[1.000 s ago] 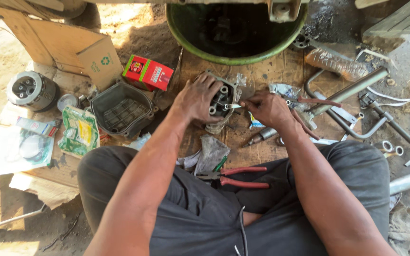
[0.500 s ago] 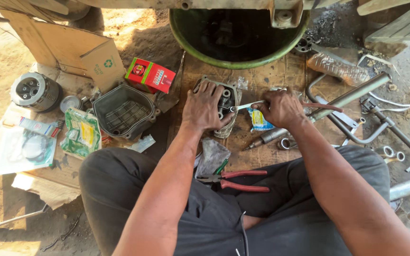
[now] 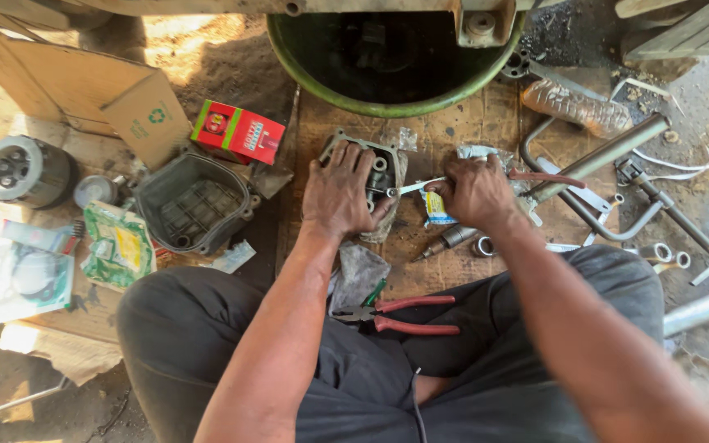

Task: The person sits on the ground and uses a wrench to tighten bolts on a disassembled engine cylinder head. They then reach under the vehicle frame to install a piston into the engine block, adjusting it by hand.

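Note:
My left hand [image 3: 340,195] presses down flat on a grey metal engine part [image 3: 381,164] that lies on a wooden board [image 3: 453,131]. My right hand [image 3: 473,193] grips a thin metal tool [image 3: 410,188] whose tip points left into the part, next to my left thumb. A small blue and yellow packet [image 3: 435,207] lies just under the right hand. Red-handled pliers [image 3: 400,315] rest on my lap beside a grey rag [image 3: 359,275].
A green round tub [image 3: 387,102] stands at the far edge. A grey engine cover [image 3: 192,207], a red box [image 3: 238,133], a cardboard box [image 3: 100,90], a metal cylinder [image 3: 22,171] and gasket packets [image 3: 116,246] lie left. Metal pipes [image 3: 601,156] and a plastic bottle [image 3: 576,107] lie right.
The view has shifted slightly and my hands sit lower in the frame. My right hand has kept the tool at the engine part; my left hand stays on it.

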